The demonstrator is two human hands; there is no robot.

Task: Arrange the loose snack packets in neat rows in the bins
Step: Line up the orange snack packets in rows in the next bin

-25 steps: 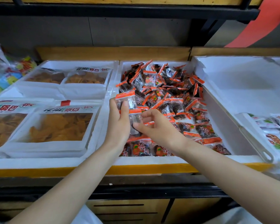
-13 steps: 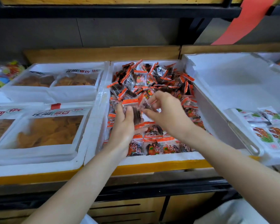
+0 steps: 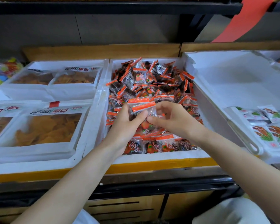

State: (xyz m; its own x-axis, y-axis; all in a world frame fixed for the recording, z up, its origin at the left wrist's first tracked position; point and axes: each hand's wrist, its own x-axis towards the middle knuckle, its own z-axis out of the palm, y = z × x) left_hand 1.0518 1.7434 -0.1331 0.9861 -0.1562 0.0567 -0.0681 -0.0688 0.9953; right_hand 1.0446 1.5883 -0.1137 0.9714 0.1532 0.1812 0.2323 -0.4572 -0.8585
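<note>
As the right hand (image 3: 173, 120) comes back from the loose pile (image 3: 152, 78), where it was reaching half a second ago, it meets the left hand (image 3: 128, 125) over the near half of the middle bin (image 3: 152, 157). Both hands now grasp the held stack (image 3: 142, 105). The left hand cups it from the left with the thumb pressed across its face, and the right hand's curled fingers pinch its right edge. The stack appears thicker by one packet than a second ago. This indicates a collecting step: packets are gathered and squared in the hands before being set down. The stack is raised clear of the front row (image 3: 153, 146), which lies along the near wall with its print facing up. The orange sealed bands of the stack run left to right, tilted slightly. Its long axis therefore runs from the palms up and away, with the orange end pointing toward the back of the bin, matching the front row. Most packets remain jumbled in the pile, so the task is judged to be at an early stage. The large chip bags (image 3: 47, 126) to the left and the white packets (image 3: 268, 126) to the right are untouched.
</note>
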